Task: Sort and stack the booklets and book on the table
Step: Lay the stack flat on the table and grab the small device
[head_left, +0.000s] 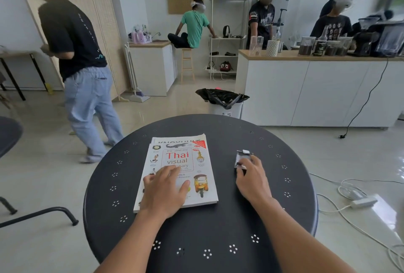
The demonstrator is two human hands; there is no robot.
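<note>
Resting flat and open on the book (185,163), the left hand (162,191) grips nothing; a booklet (175,139) lies beneath, mid-table (196,229). The right hand (253,183) pinches a small dark booklet (241,159) nearby

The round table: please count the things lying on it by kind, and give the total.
Book: 1
Booklet under the book: 1 visible
Small dark item under the right hand's fingers: 1
Total: 3

White walls, glossy tiled floor (328,159), wooden-topped white counter (317,88).
</note>
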